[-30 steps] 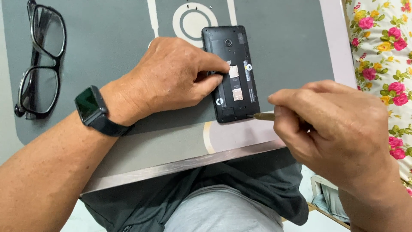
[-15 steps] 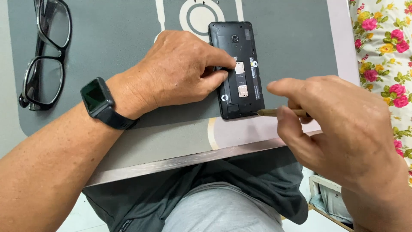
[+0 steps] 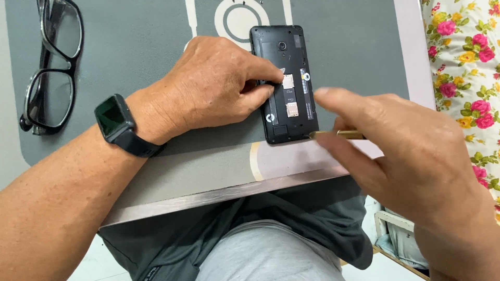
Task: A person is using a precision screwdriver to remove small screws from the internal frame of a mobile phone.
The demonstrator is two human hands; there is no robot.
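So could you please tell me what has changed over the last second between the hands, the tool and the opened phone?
The right hand has brought the thin brass-coloured tool leftward, so its tip now meets the lower right corner of the black phone. The left hand still pins the phone on the grey mat, fingers at the card slots. The glasses lie unmoved.

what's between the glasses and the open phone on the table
In the head view, the left hand and its wrist with a black smartwatch lie between the glasses and the phone; its fingertips press on the phone's left edge.
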